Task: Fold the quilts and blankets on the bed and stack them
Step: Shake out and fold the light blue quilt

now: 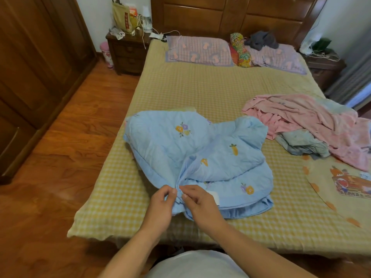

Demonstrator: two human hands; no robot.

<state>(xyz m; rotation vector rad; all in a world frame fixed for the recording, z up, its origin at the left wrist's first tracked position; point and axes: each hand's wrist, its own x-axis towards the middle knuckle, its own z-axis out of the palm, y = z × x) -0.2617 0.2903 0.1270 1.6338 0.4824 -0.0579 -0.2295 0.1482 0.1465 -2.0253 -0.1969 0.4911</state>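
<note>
A light blue quilt (200, 155) with small flower and carrot prints lies bunched on the near left part of the bed (210, 91). My left hand (162, 205) and my right hand (200, 203) sit close together at its near edge, each pinching a gathered corner of the blue fabric. A pink blanket (313, 121) lies crumpled at the right side of the bed, over a grey-green blanket (303, 145). A beige blanket with a cartoon print (341, 187) lies flat at the near right.
Two purple pillows (200, 50) and a floral bolster (240, 50) lie at the headboard, with a grey cloth (263, 40) on the right pillow. A cluttered nightstand (128, 51) stands left of the bed, a wardrobe (34, 73) further left across wooden floor.
</note>
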